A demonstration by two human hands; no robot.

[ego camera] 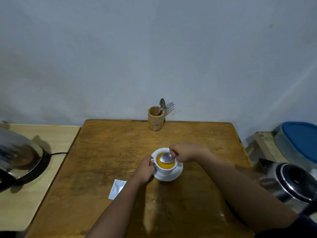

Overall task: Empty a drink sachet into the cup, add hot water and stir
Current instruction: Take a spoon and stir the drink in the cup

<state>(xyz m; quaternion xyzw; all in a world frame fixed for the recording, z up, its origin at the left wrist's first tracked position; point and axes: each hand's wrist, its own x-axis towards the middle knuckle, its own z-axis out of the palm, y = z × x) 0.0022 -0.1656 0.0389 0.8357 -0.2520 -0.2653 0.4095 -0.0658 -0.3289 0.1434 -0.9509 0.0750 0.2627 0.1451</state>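
Nearest the camera, both forearms extend over the wooden bench (106, 152). At the right edge stands a steel electric kettle (289, 182) with a dark lid, set down and apart from both hands. Beside the left forearm lies the drink sachet (116, 188), flat on the bench; it appears to be emptied, though the view is too small to confirm a torn edge.

The left hand (145, 170) is closed around the handle side of the white cup (165, 170) and steadies it. The cup stands on a white saucer (171, 177) near the middle of the bench. The right hand (184, 152) is pressed together in a pinch on the handle of a teaspoon (167, 158), with the bowl of the spoon at or just above the orange liquid (164, 164) in the cup.

Task status, judged from this layout: the sachet contents are in the cup, the water is added, and stirring is the step in hand. What remains is to finish stirring until the drink is even, then to withdraw the spoon.

Farther back, a wooden utensil holder (155, 118) with spare cutlery stands at the rear edge of the bench, against the wall. A side table (56, 134) on the left carries a domed metal lid (18, 150). A blue-lidded container (300, 141) sits at the far right.
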